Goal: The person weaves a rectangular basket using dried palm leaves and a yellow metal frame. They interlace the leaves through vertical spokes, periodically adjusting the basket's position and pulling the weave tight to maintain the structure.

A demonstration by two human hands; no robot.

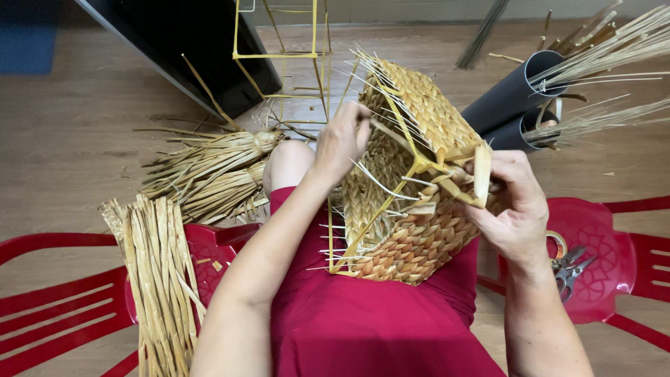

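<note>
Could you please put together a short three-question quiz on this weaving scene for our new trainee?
1. True or false: the scissors lie on a red chair.
2. Which hand grips a flat straw strip at the woven basket?
3. The bundle of straw strips lies on: A) a black tube, B) a red chair, C) the basket.

Key: 1 true. 2 right hand. 3 B.

Bright even indoor light, soft shadows, sharp focus, slight wide-angle stretch
</note>
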